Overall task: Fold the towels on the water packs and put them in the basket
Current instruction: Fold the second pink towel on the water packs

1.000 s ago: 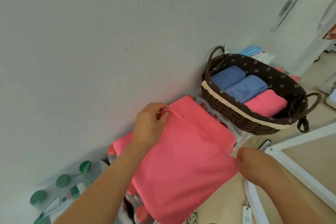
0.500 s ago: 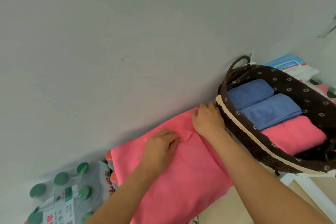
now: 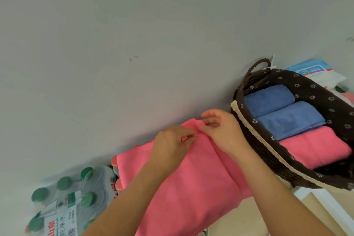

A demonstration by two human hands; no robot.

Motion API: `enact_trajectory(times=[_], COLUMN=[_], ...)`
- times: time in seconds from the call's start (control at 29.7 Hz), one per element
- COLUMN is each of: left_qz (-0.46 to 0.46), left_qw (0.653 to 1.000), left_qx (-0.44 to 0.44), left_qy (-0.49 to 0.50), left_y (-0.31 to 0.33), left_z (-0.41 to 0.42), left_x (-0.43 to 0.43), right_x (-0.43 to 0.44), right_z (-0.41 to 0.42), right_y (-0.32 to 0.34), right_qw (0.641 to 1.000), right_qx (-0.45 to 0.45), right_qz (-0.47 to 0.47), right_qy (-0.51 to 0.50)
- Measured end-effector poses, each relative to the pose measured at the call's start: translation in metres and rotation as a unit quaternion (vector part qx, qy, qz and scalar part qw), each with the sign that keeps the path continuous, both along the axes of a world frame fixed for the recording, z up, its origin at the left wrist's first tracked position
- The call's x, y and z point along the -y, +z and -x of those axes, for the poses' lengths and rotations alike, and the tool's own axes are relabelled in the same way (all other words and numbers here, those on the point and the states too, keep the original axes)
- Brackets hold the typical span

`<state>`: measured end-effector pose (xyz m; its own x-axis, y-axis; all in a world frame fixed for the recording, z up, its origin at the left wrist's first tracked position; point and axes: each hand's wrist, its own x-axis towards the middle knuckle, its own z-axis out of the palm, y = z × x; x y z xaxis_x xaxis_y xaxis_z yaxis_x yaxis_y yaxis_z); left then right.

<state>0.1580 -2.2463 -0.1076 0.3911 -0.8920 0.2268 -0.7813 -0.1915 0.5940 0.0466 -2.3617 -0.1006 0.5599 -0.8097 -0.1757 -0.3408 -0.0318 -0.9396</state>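
Presently we record one pink towel (image 3: 191,182) spread over the water packs (image 3: 114,176), folded at least once, with a crease running from 12 to 5 o'clock across it.

- Left hand (image 3: 172,145): fingers curled, pinching the towel's far edge.
- Right hand (image 3: 224,132): at the far corner just beside the left, fingers bent. We cannot tell whether it grips the cloth or only touches it.
- Basket (image 3: 268,147), at 3 o'clock of the towel: two blue towels (image 3: 283,113) and one pink folded towel (image 3: 314,145) already lie inside.

We judge the task well advanced: three towels are stowed, and this one is part-folded and not yet placed.

- Surroundings: a green-capped pack (image 3: 76,193) at 8 o'clock, a grey wall (image 3: 134,44) from 9 to 1 o'clock, a beige floor (image 3: 258,216) at 5 o'clock, and a white frame (image 3: 325,207) beside it.
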Motion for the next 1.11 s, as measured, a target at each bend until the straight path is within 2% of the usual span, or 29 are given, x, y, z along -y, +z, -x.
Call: enact_trajectory(times=[0.13, 0.27, 0.34, 0.44, 0.54, 0.77, 0.91, 0.98, 1.01, 1.04, 1.11], left_qz=[0.054, 0.096, 0.091, 0.073, 0.069, 0.051, 0.021, 0.022, 0.022, 0.021, 0.023], left_qw=[0.997, 0.995, 0.995, 0.981, 0.974, 0.972, 0.988, 0.990, 0.993, 0.996, 0.998], left_qx=[0.028, 0.019, -0.029, -0.146, -0.183, -0.207, -0.149, -0.128, -0.103, -0.075, -0.032], left_qy=[-0.038, -0.004, 0.042, 0.105, 0.111, 0.095, 0.046, 0.047, 0.046, 0.044, 0.043], left_y=[0.002, 0.008, 0.013, 0.020, 0.026, 0.033, 0.034, 0.035, 0.035, 0.035, 0.035], left_z=[0.005, 0.008, 0.009, 0.011, 0.013, 0.016, 0.014, 0.013, 0.013, 0.013, 0.014], left_x=[0.006, 0.004, 0.004, 0.004, 0.002, 0.004, 0.004, 0.004, 0.004, 0.004, 0.004], right_x=[-0.009, -0.014, -0.017, -0.020, -0.021, -0.022, -0.021, -0.022, -0.023, -0.023, -0.024], right_z=[0.011, 0.015, 0.016, 0.018, 0.019, 0.022, 0.024, 0.025, 0.025, 0.025, 0.025], right_y=[0.015, 0.022, 0.023, 0.023, 0.023, 0.029, 0.025, 0.025, 0.024, 0.023, 0.025], right_qw=[0.998, 0.993, 0.991, 0.989, 0.990, 0.985, 0.984, 0.989, 0.994, 0.994, 0.968], right_qx=[0.052, 0.104, 0.121, 0.128, 0.117, 0.145, 0.150, 0.130, 0.099, 0.054, -0.032], right_qz=[-0.009, -0.047, -0.062, -0.066, -0.065, -0.080, -0.075, -0.042, 0.007, 0.080, 0.235], right_qy=[0.015, -0.002, 0.000, 0.025, 0.044, 0.049, 0.054, 0.052, 0.051, 0.054, 0.079])
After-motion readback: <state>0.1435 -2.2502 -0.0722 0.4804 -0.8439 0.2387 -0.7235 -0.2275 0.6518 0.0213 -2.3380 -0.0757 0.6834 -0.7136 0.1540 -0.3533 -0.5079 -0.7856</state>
